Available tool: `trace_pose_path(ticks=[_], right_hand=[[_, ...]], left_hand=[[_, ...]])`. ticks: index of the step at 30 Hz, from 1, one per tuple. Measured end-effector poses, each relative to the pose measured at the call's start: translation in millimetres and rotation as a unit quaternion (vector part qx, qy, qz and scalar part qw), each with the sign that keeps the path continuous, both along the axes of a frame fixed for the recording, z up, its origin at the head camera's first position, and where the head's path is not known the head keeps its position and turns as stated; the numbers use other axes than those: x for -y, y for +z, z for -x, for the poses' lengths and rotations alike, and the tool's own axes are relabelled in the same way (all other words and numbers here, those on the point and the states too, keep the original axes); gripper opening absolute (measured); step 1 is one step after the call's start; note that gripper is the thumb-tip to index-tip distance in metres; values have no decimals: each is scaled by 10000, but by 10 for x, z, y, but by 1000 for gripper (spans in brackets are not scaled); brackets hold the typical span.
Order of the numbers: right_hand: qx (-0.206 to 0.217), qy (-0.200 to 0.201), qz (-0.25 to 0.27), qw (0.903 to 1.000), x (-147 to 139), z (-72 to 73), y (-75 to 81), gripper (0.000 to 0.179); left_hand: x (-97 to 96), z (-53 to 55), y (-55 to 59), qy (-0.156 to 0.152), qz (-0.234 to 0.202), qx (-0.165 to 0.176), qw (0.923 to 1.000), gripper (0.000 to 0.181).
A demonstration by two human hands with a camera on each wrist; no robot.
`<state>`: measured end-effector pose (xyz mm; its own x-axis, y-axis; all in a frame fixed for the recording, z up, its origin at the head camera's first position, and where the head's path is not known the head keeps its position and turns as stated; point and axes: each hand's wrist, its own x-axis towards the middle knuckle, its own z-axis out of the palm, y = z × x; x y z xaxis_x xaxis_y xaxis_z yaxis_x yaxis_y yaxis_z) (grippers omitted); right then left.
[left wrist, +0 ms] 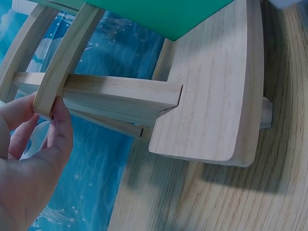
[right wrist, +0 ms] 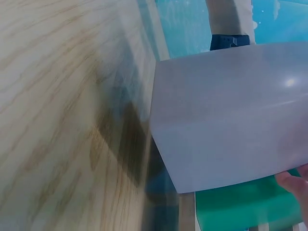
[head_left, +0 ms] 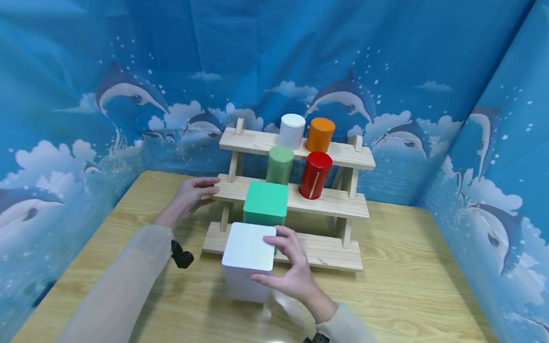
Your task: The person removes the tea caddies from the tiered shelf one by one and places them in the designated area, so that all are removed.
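My right hand [head_left: 296,269] grips a white box [head_left: 246,246] by its right side, in front of a three-tier wooden shelf [head_left: 335,201]. In the right wrist view the white box [right wrist: 226,120] appears tilted, its lower edge apart from the table, with fingertips [right wrist: 291,182] at its edge. Behind it a green box [head_left: 266,199] stands on the bottom tier, its lower part hidden. My left hand [head_left: 187,199] pinches the left end of the middle tier, and the left wrist view shows thumb and fingers on that board's end [left wrist: 45,103].
A white cylinder [head_left: 291,131] and an orange cylinder [head_left: 320,135] stand on the top tier. The middle tier bears a light green cylinder [head_left: 280,164] and a red cylinder [head_left: 315,175]. Blue dolphin-print curtains [head_left: 266,40] enclose the wood-grain table [head_left: 406,292] at the back and sides.
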<state>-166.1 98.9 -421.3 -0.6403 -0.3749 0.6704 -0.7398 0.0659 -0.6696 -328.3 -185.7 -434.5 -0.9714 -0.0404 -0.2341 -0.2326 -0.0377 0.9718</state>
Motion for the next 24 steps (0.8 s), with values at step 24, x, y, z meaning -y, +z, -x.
trace_pose_path(ticks=[24], right_hand=[[12, 58, -38, 10000, 372, 30, -116, 65]], left_hand=[[28, -3, 15, -253, 36, -162, 9995, 46]])
